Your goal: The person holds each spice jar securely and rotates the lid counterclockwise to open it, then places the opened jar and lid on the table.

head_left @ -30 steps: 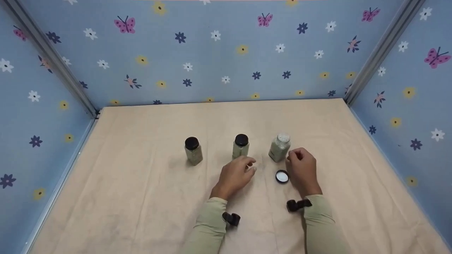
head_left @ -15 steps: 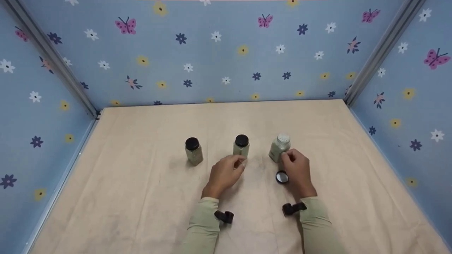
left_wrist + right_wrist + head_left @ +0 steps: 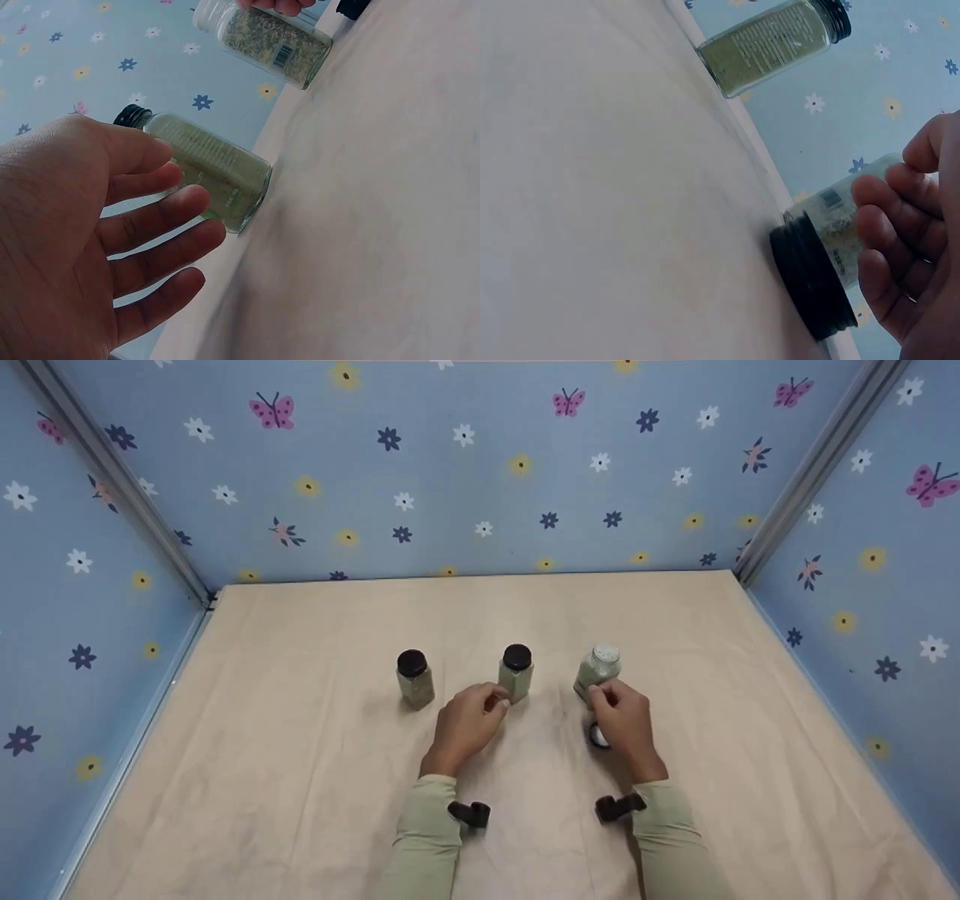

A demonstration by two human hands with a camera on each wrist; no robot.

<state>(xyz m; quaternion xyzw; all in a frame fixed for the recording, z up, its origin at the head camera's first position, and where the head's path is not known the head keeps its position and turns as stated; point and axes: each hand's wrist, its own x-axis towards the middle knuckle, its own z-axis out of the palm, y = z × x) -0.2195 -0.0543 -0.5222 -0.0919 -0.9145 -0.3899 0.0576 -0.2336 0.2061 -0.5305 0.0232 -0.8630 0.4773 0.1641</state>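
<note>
On the table, the left jar, middle jar and right jar stand in a row. The loose lid lies in front of the right jar, partly behind the right hand. The left hand is in front, between the left and middle jars. A wall is behind.

A hand could pass along the cloth between the middle jar and the uncapped jar. The left hand stands before the gap separating the left jar from the middle one, while the loose cap and right hand obstruct the uncapped jar's near side
</note>
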